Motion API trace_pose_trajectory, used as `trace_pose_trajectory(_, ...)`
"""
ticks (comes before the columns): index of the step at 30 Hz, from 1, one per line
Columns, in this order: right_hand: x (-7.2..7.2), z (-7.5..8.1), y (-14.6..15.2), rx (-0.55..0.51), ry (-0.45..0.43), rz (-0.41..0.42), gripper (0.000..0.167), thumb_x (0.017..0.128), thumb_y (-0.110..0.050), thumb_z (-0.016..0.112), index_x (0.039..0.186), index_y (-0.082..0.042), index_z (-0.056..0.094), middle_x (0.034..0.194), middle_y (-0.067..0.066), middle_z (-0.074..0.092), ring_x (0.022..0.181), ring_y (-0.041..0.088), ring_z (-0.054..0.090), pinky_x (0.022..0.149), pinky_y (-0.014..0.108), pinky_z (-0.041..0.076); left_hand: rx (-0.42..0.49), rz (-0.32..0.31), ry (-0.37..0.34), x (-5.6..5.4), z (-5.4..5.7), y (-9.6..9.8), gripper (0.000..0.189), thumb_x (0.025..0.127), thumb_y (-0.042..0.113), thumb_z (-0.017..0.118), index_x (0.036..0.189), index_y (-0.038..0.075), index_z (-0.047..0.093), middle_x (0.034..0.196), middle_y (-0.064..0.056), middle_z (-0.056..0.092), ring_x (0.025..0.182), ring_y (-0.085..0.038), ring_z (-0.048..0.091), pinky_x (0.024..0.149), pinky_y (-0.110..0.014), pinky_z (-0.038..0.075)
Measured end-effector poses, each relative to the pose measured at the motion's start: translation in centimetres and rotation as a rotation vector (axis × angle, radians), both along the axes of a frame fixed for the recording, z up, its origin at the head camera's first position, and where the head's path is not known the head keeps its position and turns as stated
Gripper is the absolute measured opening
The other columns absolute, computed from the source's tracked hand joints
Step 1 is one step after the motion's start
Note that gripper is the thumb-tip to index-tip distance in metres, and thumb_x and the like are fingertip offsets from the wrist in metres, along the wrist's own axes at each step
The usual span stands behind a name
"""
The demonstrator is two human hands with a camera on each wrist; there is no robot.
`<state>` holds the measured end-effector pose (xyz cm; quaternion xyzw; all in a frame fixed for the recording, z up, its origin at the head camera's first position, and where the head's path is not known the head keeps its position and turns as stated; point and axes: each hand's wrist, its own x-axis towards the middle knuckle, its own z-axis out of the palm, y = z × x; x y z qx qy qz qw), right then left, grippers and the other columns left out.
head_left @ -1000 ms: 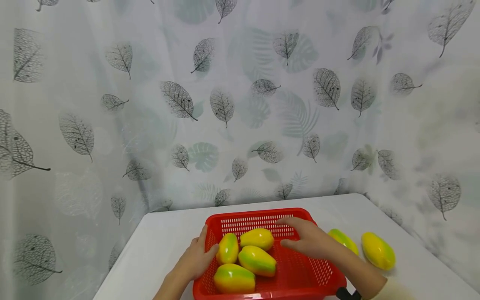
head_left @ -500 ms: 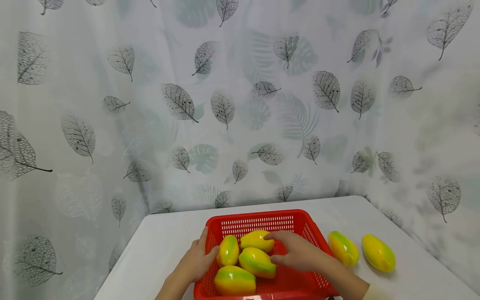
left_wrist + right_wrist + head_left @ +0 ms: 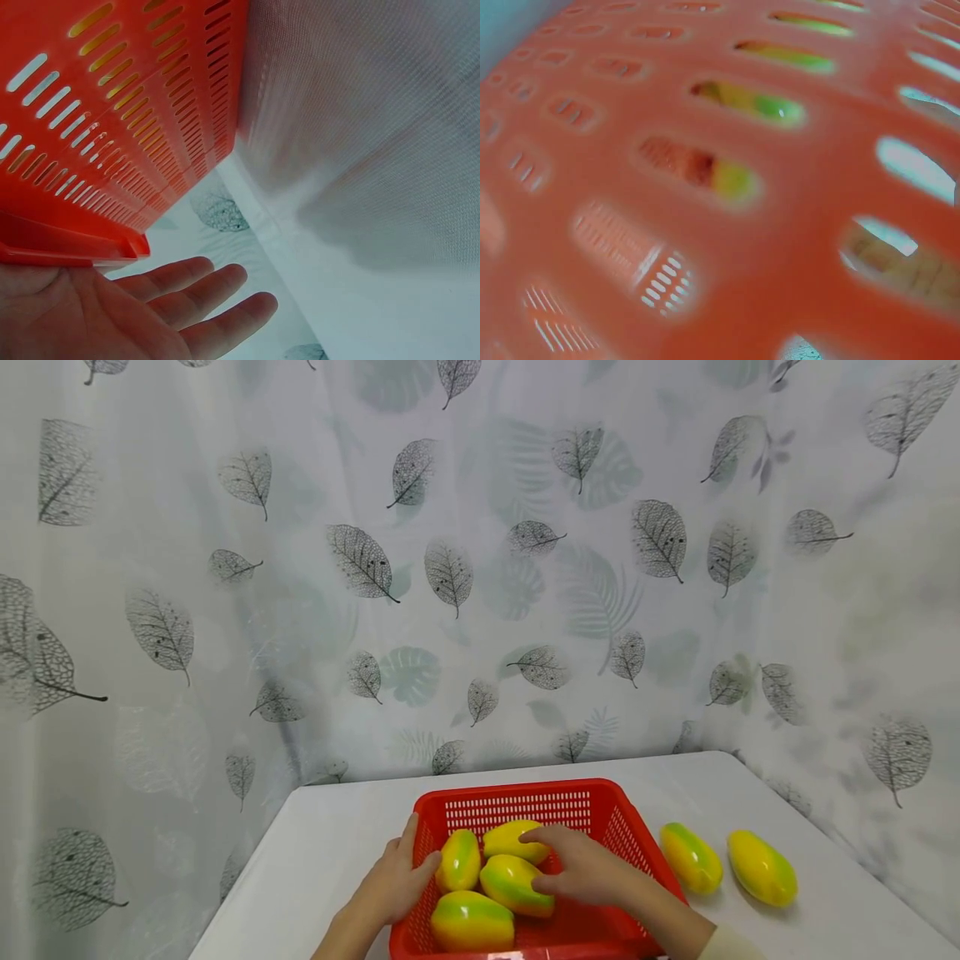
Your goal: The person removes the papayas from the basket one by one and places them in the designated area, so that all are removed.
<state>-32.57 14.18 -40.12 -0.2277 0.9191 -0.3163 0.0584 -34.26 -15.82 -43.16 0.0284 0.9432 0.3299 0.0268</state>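
Red basket is holding four fruits toward nine o'clock, looking slick, probably light; I'd be cupping their middles. Right hand is hovering spread, empty; left hand is touching basket's nine-o'clock side, straight-fingered.

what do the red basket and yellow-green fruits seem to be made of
Red basket: probably moulded plastic with a slight sheen; regular slots pierce its walls. Yellow-green fruits: perhaps plastic or coated foam, smooth and glossy with bright highlights; real skin is possible.

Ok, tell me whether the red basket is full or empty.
Neither: the red basket is partly filled. Four yellow-green fruits lie inside, with bare space beside them.
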Motion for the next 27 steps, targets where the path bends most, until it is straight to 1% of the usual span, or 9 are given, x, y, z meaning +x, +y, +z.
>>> trace_pose_trajectory(7, -0.3, -0.5, -0.6, 0.001, 0.0, 0.018, 0.058, 0.085, -0.024, 0.082, 0.138, -0.011, 0.063, 0.136, 0.011, 0.064, 0.125, 0.036, 0.058, 0.108, 0.066, 0.047, 0.009, -0.011, 0.019, 0.1, 0.1, 0.0, 0.09, 0.095, 0.048, 0.065, 0.164, 0.006, 0.024, 0.138, -0.033, 0.052, 0.107, -0.045, 0.067, 0.069, -0.057, 0.064)
trace_pose_trajectory(11, -0.5, -0.7, -0.9, 0.02, -0.008, 0.019, 0.058, 0.085, -0.025, 0.082, 0.138, -0.012, 0.063, 0.135, 0.01, 0.064, 0.125, 0.034, 0.059, 0.107, 0.065, 0.049, 0.006, -0.011, 0.027, 0.1, 0.0, 0.0, 0.09, 0.095, 0.048, 0.065, 0.163, 0.006, 0.024, 0.138, -0.033, 0.052, 0.107, -0.045, 0.067, 0.069, -0.057, 0.064)
trace_pose_trajectory(18, -0.7, -1.0, -1.1, 0.025, -0.001, 0.019, 0.058, 0.083, -0.024, 0.083, 0.137, -0.013, 0.064, 0.133, 0.01, 0.065, 0.123, 0.034, 0.059, 0.108, 0.066, 0.048, 0.005, -0.008, 0.027, 0.1, -0.1, 0.1, 0.09, 0.095, 0.049, 0.065, 0.164, 0.007, 0.024, 0.139, -0.033, 0.052, 0.107, -0.045, 0.067, 0.07, -0.058, 0.064)
trace_pose_trajectory(27, -0.7, -1.3, -1.5, 0.016, 0.014, 0.047, 0.053, 0.081, -0.02, 0.084, 0.13, -0.013, 0.068, 0.128, 0.008, 0.068, 0.118, 0.03, 0.062, 0.107, 0.062, 0.05, 0.003, -0.004, 0.025, 0.3, 0.1, 0.1, 0.09, 0.095, 0.046, 0.066, 0.164, 0.006, 0.024, 0.138, -0.034, 0.052, 0.106, -0.046, 0.067, 0.067, -0.055, 0.064)
